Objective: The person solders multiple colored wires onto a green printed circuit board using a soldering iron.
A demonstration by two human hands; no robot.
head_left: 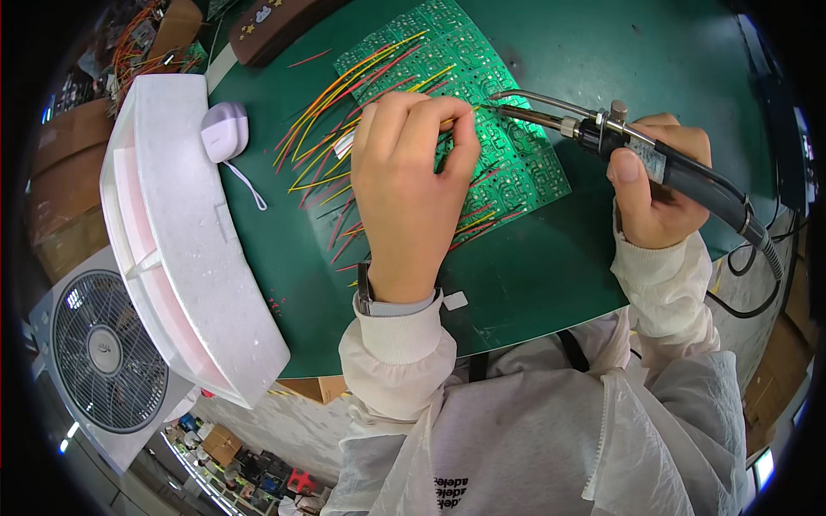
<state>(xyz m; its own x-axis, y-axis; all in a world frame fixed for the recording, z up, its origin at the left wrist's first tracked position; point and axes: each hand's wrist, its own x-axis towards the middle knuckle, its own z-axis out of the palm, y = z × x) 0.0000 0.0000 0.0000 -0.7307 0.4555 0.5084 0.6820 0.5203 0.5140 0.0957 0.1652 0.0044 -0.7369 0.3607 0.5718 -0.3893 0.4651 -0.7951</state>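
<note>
On the green table (602,52), near its middle: a green circuit board (516,163), flat, with many thin wires (344,95) in red, yellow and orange spread over its left part and out onto the table surface

Over the board: left hand (411,185), back turned up, fingers curled together and pinched on something thin at the fingertips, near the board's centre; cannot tell exactly what, probably one wire end. Wrist with a dark watch strap (363,292) and a white sleeve cuff

To the right: right hand (658,193), closed around the black handle of a soldering iron (637,150), thumb pressed on top. Metal tip of the iron pointing left, reaching to the left fingertips just above the board. Thin metal tube running along the tip. Black cable (757,241) going from the handle over the table edge on the right

Hands apart, but tip of the iron close to the left fingers

At the left table edge: long white foam tray (172,249), partly hanging over the edge. Just beside it, on the table, small pale purple case (225,129) with a white cord. Small white scrap (455,300) near the left wrist

Below the table on the left: white fan (107,353) on the floor

At the top edge: dark brown box (275,26)
</note>
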